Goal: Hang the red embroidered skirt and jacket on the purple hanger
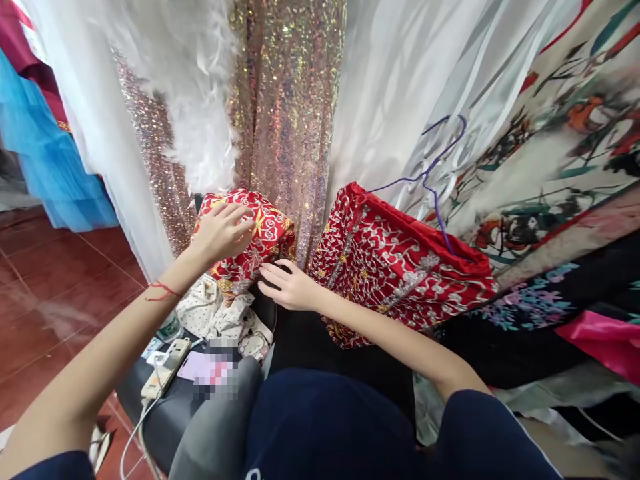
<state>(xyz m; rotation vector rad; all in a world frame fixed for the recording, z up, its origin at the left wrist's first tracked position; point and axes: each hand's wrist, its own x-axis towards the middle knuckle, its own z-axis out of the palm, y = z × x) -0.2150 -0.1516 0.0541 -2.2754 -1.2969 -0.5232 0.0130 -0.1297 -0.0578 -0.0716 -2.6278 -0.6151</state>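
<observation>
The left hand rests spread-fingered on the red embroidered bundle, and the right hand touches its lower edge with loose fingers.

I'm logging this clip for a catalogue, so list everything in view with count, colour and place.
red embroidered garment: one, red with silver and gold, centre right, on a hanger
folded red cloth: one, red and gold, centre, under the left hand
purple hanger: one, upper right
sequin dress: one, pink-gold, top centre
white feathery fabric: one, top left
blue tulle: one, far left
floral fabric: one, cream and multicolour, right
power strip: one, white, lower left
red string bracelet: one, left wrist
left hand: open, resting on the folded red cloth
right hand: touching the cloth's lower edge; grip unclear
</observation>
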